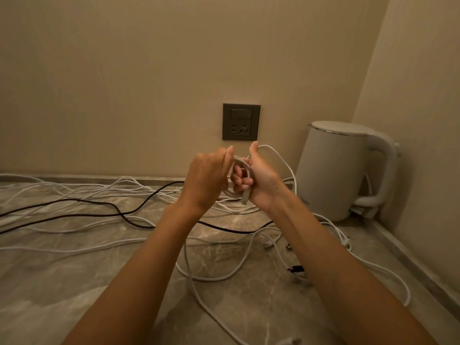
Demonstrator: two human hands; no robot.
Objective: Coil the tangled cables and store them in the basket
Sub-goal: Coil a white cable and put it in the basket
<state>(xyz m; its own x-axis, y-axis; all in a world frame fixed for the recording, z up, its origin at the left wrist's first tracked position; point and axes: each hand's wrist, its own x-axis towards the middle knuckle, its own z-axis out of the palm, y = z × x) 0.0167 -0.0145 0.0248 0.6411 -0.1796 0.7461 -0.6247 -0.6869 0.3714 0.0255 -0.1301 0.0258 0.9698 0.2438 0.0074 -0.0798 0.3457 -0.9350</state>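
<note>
Writing low on the kettle [341, 175] is too small to read. Both arms reach forward, and the two hands are up above the counter [49, 282], close together in front of the wall socket [241, 122]. The left hand [207, 176] shows its back. Its fingers are curled in and its thumb is up, pinching one side of a small coil of white cable [242, 164]. The right hand [261, 180] has its thumb up too, and its fingers wrap round the other side of the coil. A plug end [245, 198] hangs down under the right hand. One loose loop of the same cable rises by the right thumb and drops toward the kettle. More white cables [74, 192] and a black cable [99, 215] lie tangled on the counter.
</note>
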